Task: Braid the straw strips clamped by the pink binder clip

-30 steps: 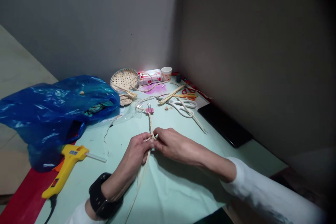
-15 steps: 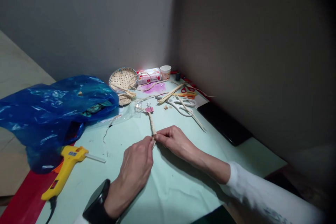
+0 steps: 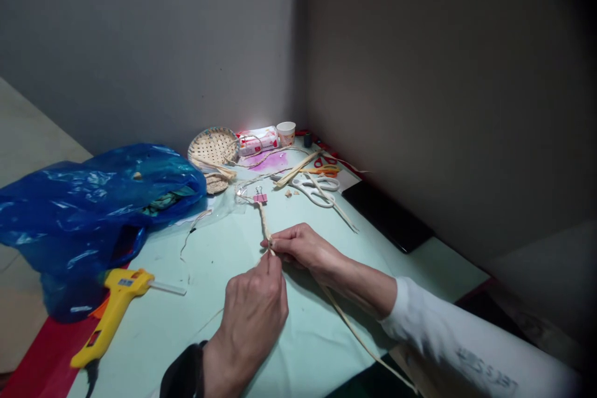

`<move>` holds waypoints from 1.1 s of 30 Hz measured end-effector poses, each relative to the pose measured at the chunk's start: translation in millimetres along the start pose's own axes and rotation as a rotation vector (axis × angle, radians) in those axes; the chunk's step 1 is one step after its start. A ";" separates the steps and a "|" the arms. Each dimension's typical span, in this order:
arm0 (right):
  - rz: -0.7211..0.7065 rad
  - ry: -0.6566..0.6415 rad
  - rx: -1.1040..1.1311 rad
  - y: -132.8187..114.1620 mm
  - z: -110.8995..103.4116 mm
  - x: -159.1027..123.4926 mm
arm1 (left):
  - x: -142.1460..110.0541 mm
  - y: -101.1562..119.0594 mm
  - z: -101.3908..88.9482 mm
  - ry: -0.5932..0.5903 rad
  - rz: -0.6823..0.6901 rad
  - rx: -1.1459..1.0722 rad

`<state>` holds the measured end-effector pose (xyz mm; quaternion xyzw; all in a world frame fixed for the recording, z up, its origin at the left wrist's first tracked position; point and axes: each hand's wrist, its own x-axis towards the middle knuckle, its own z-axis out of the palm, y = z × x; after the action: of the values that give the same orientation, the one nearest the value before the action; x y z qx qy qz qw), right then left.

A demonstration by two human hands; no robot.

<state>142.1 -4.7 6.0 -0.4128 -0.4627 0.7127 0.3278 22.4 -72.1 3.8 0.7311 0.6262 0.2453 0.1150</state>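
Note:
A pale straw braid (image 3: 263, 220) runs toward me from a pink binder clip (image 3: 260, 198) that grips its far end. At the near end of the braid, my right hand (image 3: 308, 247) pinches it between thumb and fingers. Just below, my left hand (image 3: 254, 298) is closed with its fingertips on the strands, palm down. One loose straw strand (image 3: 354, 331) trails from under my right hand toward the table's near edge. A thinner strand pokes out to the left of my left hand. The strands inside the fingers are mostly hidden.
A yellow glue gun (image 3: 112, 317) and a blue plastic bag (image 3: 93, 199) lie on the left. White scissors (image 3: 317, 189), straw strips, a woven basket (image 3: 213, 144), a paper cup (image 3: 286, 133) and a red-white packet (image 3: 257, 141) sit at the back. A black flat device (image 3: 387, 214) lies right.
My left hand has turned more palm down and shifted slightly right, below the right hand. A long loose strand now shows under my right forearm. The view has shifted a little.

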 end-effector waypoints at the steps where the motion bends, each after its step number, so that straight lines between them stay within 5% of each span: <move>1: 0.024 -0.015 0.022 -1.3 0.2 -0.3 | -1.6 1.0 3.1 -0.007 -0.013 -0.006; 8: 0.104 -0.038 0.076 -7.3 -9.8 -3.9 | -1.1 2.3 -7.5 -0.016 0.126 -0.056; 11: 0.078 -0.041 0.079 -8.1 -15.5 -5.8 | 13.8 -6.3 -20.8 0.108 -0.114 -0.297; 14: 0.073 -0.080 0.104 -9.8 -16.8 -8.5 | 28.5 -13.9 -21.8 -0.120 -0.382 -0.837; 16: 0.088 -0.104 0.120 -11.2 -15.6 -10.2 | 33.6 -13.9 -16.9 -0.307 -0.435 -1.118; 18: 0.071 -0.140 0.109 -12.0 -14.4 -11.3 | 35.2 -10.6 -11.4 -0.368 -0.454 -1.250; 27: 0.059 -0.145 -0.021 -6.6 -16.5 -14.5 | 38.3 -9.1 -4.3 -0.379 -0.589 -1.352; 33: -0.166 -0.008 -0.553 -5.1 -17.5 -17.1 | 38.0 -13.8 -0.5 -0.415 -0.576 -1.294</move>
<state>165.7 -10.6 11.6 -0.4445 -0.6730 0.5320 0.2580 13.9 -32.7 5.8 0.3551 0.4888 0.3824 0.6991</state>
